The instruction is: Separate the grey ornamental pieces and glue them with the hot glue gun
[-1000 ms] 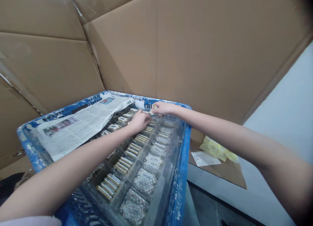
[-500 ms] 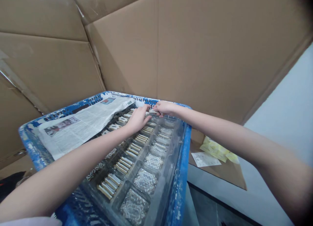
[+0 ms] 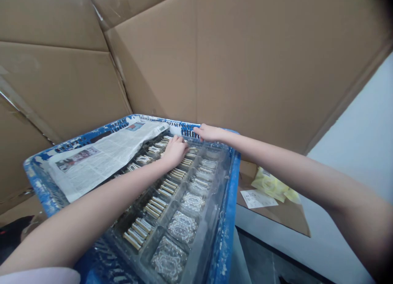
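Observation:
My left hand reaches over the far part of a clear plastic compartment tray. Its fingers bend down into a compartment of small gold-edged pieces; the fingertips are partly hidden, and what they grip cannot be made out. Beyond it and to the right, my right hand hovers by the tray's far edge, fingers slightly apart, with nothing visible in them. Nearer compartments hold gold-edged pieces standing in rows and flat, white-patterned ornate pieces.
The tray sits in a blue, paint-flecked plastic basket. A newspaper sheet covers its left side. Tall cardboard stands behind. At right, yellow wrapping and a white paper slip lie on cardboard.
Half a second ago both hands met around a small ornate piece above the tray. They are now apart: my left hand has lowered into the compartment, and the piece no longer shows in my right.

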`<state>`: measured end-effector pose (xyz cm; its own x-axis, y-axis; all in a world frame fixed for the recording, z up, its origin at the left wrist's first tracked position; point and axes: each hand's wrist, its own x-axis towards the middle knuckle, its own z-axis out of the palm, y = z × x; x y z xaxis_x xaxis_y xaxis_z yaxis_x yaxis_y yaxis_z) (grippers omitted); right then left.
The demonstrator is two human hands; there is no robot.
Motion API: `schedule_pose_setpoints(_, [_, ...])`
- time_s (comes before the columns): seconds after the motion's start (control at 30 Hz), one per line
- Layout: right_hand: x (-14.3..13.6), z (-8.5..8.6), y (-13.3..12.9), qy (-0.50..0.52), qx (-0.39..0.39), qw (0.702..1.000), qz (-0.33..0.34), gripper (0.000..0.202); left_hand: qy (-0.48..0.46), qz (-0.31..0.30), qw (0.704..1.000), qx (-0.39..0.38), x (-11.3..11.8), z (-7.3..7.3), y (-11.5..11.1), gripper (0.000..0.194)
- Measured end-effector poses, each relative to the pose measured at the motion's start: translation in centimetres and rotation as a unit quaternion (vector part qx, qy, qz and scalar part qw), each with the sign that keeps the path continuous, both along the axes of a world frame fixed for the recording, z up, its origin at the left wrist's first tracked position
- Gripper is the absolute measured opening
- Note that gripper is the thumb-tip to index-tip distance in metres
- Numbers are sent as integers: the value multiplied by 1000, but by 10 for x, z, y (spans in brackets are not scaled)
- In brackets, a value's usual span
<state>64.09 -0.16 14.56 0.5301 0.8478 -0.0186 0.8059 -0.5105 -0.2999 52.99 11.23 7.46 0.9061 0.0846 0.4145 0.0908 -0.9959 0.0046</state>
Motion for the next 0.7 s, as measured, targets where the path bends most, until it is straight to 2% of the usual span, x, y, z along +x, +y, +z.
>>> schedule_pose_setpoints(0.17, [-1,-4,2,-8,-16,999,35,16,28,-29,999,1,2,1,-1,25])
schedule_pose_setpoints(0.37, [-1,-8,2,-17,17,999,37,24,31,-19,999,-2,2,2,-4,26])
schedule_pose_setpoints(0.53, [-3,-12,1,-53,47,997,27,20,31,-18,999,-8,3,0,-3,27])
schedule_pose_setpoints(0.7, [-5,-16,3,-88,44,995,20,18,30,-35,999,-18,4,-5,-1,25])
